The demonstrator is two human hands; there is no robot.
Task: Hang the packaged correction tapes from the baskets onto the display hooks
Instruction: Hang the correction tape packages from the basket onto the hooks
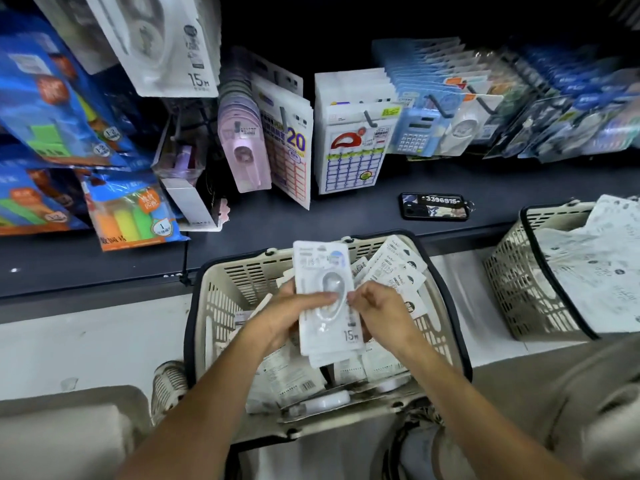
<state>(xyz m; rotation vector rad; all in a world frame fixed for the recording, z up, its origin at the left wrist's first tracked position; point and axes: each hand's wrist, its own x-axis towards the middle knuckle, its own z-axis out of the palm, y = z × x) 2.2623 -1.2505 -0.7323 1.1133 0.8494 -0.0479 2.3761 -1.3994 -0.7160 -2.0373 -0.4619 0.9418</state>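
Head view, looking down at a shop shelf. Both hands held a small stack of packs [327, 299] upright above the near basket [207, 306]. The left hand [294, 317] gripped the stack's left edge, thumb lying across the front of the top pack; the right hand [377, 313] pinched the right edge, fingertips curled onto the blister. The top pack faced the camera, showing a clear blister over a white dispenser and the mark "15m" at its lower right corner. Further packs of the same kind lay loose in the near basket beneath and behind the hands, some fanned against its right wall, some face down with barcodes showing.

A second basket [512, 289] stood to the right, well apart from the first, filled with white packs. Both baskets rested against the front of a dark shelf [311, 216]. On the shelf, just beyond the near basket, lay a phone [433, 206] with a numbered tag on top of it.

Behind the shelf, hooks [369, 118] carried rows of hanging goods: lilac tape packs [242, 150], label sheets [349, 157], and blue calculators [415, 131]. A large white pack marked "15m" [166, 43] hung at upper left, nearest the camera. Highlighter packs [135, 216] hung at far left. A shoe [168, 386] showed left of the near basket.
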